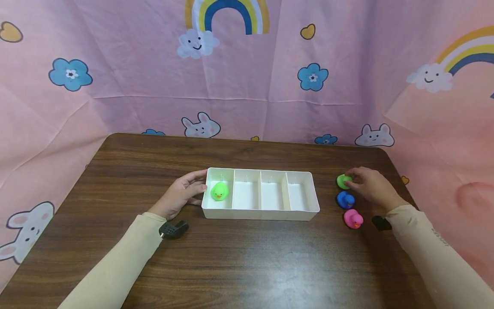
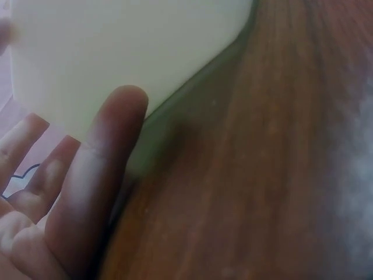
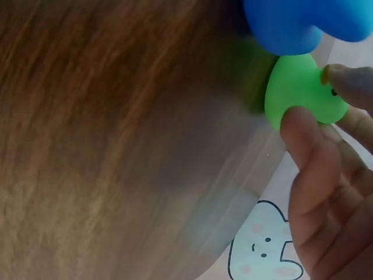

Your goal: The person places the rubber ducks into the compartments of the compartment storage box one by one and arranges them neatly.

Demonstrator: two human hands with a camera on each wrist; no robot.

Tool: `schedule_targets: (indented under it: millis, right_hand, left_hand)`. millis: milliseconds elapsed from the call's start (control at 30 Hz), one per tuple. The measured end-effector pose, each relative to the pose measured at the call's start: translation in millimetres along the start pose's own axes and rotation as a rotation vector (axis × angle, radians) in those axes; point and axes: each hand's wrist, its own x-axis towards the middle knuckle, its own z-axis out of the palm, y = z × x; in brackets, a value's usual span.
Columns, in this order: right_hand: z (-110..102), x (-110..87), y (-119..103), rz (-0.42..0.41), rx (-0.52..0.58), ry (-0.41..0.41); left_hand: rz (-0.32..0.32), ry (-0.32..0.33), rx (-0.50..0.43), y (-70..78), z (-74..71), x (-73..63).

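Observation:
A white box (image 1: 257, 214) with a row of compartments lies on the table, and a green rubber duck (image 1: 219, 191) sits in its leftmost one. My left hand (image 1: 180, 192) rests against the box's left end, thumb on the end wall and fingers behind it; the left wrist view shows the thumb (image 2: 111, 140) laid straight on the white wall. At the right, my right hand (image 1: 371, 185) pinches a second green rubber duck (image 3: 300, 93) between thumb and fingers. Just nearer than it are a blue rubber duck (image 1: 345, 200) and a pink rubber duck (image 1: 353, 219).
The dark wooden table (image 1: 231, 262) has rounded far corners. Behind it and along both sides hangs a pink cloth (image 1: 247, 77) printed with rainbows, flowers and rabbits. A black strap piece (image 1: 173, 230) juts from the left wrist, another (image 1: 381, 223) from the right.

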Motion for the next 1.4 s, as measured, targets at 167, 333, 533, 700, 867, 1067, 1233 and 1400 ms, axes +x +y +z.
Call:
schedule_targets:
  millis: [167, 333, 533, 700, 867, 1067, 1233, 1400]
  right_hand:
    - [2, 0.9, 2, -0.007, -0.025, 0.025]
    - [4, -0.1, 0, -0.005, -0.031, 0.050]
    - [6, -2.7, -1, 0.003, -0.028, 0.069]
    - [4, -7.1, -5, -0.029, -0.035, 0.124]
    - [1, -10.2, -13, -0.104, -0.032, 0.210]
    - [-4, -11.4, -29, -0.152, 0.003, 0.234]
    - [-6, -11.6, -44, -0.150, 0.020, 0.212]
    - [-5, -13.0, -58, -0.162, 0.016, 0.176]
  left_hand:
    - [-0.007, 0.011, -0.001, 0.5, 0.1, 1.3]
    - [-0.003, 0.015, 0.005, 0.5, -0.5, 2.4]
    - [-0.010, 0.013, 0.007, -1.0, -1.2, 3.1]
    - [-0.025, 0.012, 0.004, -2.5, -0.9, 2.9]
    - [-0.015, 0.010, -0.002, -2.8, -1.2, 2.2]
    - [-0.014, 0.009, -0.006, -3.3, -1.7, 1.9]
    - [-0.018, 0.010, -0.004, -3.6, -1.3, 2.2]
    - [-0.016, 0.008, -0.002, -3.2, -0.6, 1.6]
